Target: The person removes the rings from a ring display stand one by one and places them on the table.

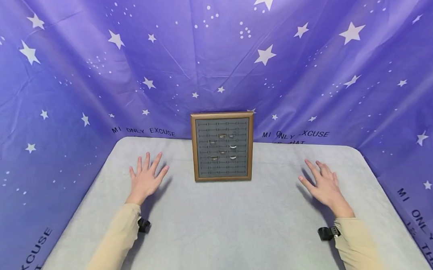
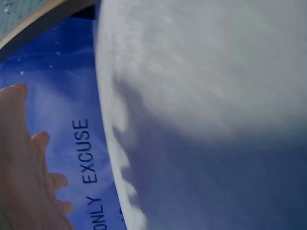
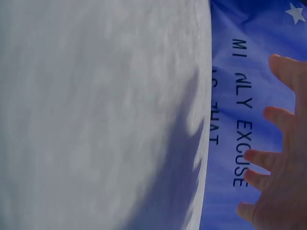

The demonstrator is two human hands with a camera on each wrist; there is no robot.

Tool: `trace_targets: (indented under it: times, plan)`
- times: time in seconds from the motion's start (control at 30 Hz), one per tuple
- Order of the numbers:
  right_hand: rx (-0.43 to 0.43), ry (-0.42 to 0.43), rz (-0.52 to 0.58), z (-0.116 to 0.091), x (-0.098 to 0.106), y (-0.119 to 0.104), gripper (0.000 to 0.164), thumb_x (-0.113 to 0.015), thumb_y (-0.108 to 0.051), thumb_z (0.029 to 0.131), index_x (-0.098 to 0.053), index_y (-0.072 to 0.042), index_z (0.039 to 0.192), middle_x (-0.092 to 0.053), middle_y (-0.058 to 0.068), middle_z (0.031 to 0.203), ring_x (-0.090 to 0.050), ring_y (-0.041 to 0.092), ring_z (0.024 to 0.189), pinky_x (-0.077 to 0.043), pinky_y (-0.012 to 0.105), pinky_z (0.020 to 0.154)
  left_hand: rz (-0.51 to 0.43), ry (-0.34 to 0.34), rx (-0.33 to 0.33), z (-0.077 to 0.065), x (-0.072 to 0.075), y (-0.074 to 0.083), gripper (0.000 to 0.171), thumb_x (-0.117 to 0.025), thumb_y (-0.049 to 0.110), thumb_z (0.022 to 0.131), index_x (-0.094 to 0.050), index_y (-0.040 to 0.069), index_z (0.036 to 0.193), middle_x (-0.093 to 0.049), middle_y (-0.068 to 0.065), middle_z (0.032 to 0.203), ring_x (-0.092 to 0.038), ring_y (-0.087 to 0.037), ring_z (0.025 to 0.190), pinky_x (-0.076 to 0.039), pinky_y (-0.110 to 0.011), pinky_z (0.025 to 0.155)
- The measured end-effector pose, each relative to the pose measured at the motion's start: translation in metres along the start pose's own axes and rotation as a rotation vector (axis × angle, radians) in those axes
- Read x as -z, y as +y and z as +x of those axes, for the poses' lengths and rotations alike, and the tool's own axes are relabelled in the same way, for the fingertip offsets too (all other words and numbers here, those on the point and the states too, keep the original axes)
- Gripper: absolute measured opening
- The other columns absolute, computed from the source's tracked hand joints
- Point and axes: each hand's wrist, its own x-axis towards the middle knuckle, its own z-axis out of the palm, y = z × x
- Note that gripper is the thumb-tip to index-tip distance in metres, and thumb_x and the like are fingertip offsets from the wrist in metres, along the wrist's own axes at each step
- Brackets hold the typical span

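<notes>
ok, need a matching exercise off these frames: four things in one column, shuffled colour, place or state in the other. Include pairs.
Things
1. left hand
2. curtain
3. table
4. framed board

Descriptions
A. pale grey, rounded far corners
B. brown edge, dark grey face
C. fingers spread, holding nothing
D. purple-blue with white stars

Pairs: 1-C, 2-D, 3-A, 4-B
</notes>
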Motion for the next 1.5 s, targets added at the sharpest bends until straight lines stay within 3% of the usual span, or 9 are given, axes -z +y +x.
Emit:
trace_targets:
  times: [0.2,0.33,0.43,0.63,0.73,0.9,1.07,1.23,1.5]
  plan:
    - [0.068,0.054,0.1,0.006,-0.007,-0.01,0.064,-0.057,-0.032,0.097,-0.032,-0.006,0.149,-0.034,0.035,0.137,-0.029,0.058,0.123,-0.022,0.071,0.096,-0.161,0.012,-0.05,0.017,-0.008,0.026,0.068,-0.029,0.06,0.099,-0.017,0.025,0.156,-0.009,-0.021,0.158,0.0,-0.046,0.142,0.0,-0.071,0.105]
    - [0.09,0.068,0.185,0.013,-0.016,-0.019,0.062,-0.059,-0.027,0.097,-0.034,-0.003,0.148,-0.041,0.033,0.133,-0.035,0.053,0.122,-0.027,0.068,0.098,-0.347,0.026,-0.118,0.025,-0.016,0.043,0.064,-0.035,0.05,0.102,-0.019,0.021,0.156,-0.011,-0.022,0.157,-0.006,-0.046,0.141,-0.005,-0.068,0.108]
    - [0.104,0.077,0.24,0.015,-0.021,-0.027,0.06,-0.059,-0.024,0.096,-0.035,-0.001,0.146,-0.044,0.033,0.131,-0.039,0.05,0.121,-0.03,0.065,0.098,-0.499,0.011,-0.183,0.028,-0.021,0.056,0.061,-0.038,0.043,0.103,-0.019,0.019,0.156,-0.012,-0.018,0.158,-0.009,-0.039,0.143,-0.008,-0.06,0.112]
    - [0.126,0.11,0.334,0.014,-0.027,-0.038,0.054,-0.059,-0.015,0.096,-0.038,0.0,0.144,-0.05,0.033,0.124,-0.05,0.047,0.112,-0.039,0.06,0.094,-0.848,-0.059,-0.312,0.022,-0.02,0.087,0.061,-0.046,0.019,0.104,-0.015,0.007,0.155,-0.018,-0.023,0.156,-0.03,-0.045,0.135,-0.025,-0.049,0.112]
    - [0.113,0.126,0.38,0.015,-0.029,-0.042,0.052,-0.058,-0.01,0.096,-0.039,0.002,0.143,-0.052,0.034,0.119,-0.057,0.046,0.102,-0.045,0.058,0.089,-0.964,-0.07,-0.333,0.016,-0.011,0.1,0.069,-0.053,0.007,0.1,-0.011,0.005,0.155,-0.021,-0.027,0.153,-0.043,-0.047,0.125,-0.036,-0.049,0.105]
    - [0.078,0.125,0.416,0.018,-0.033,-0.052,0.051,-0.058,-0.009,0.096,-0.039,0.002,0.142,-0.056,0.031,0.114,-0.063,0.042,0.092,-0.051,0.054,0.081,-1.01,-0.011,-0.354,0.016,-0.01,0.106,0.074,-0.059,-0.001,0.094,-0.016,0.005,0.154,-0.032,-0.03,0.146,-0.054,-0.044,0.112,-0.047,-0.046,0.095]
    - [0.081,0.11,0.432,0.022,-0.042,-0.062,0.048,-0.058,-0.009,0.096,-0.041,0.0,0.141,-0.059,0.027,0.112,-0.064,0.038,0.09,-0.053,0.045,0.078,-1.065,0.037,-0.378,0.022,-0.013,0.102,0.07,-0.058,-0.006,0.093,-0.023,0.004,0.152,-0.04,-0.033,0.137,-0.057,-0.044,0.101,-0.051,-0.033,0.086]
    - [0.086,0.083,0.461,0.022,-0.049,-0.07,0.048,-0.058,-0.009,0.096,-0.042,0.0,0.141,-0.059,0.026,0.111,-0.065,0.034,0.088,-0.054,0.035,0.076,-1.109,0.025,-0.41,0.025,-0.013,0.095,0.072,-0.057,-0.011,0.091,-0.021,0.004,0.152,-0.039,-0.032,0.135,-0.058,-0.037,0.094,-0.051,-0.026,0.083]
    - [0.068,0.018,0.527,0.02,-0.055,-0.078,0.054,-0.062,-0.005,0.093,-0.04,0.0,0.142,-0.058,0.026,0.114,-0.064,0.03,0.086,-0.053,0.031,0.076,-1.153,-0.004,-0.415,0.023,-0.008,0.09,0.077,-0.059,-0.016,0.087,-0.02,0.003,0.152,-0.037,-0.032,0.131,-0.058,-0.033,0.091,-0.055,-0.028,0.078]
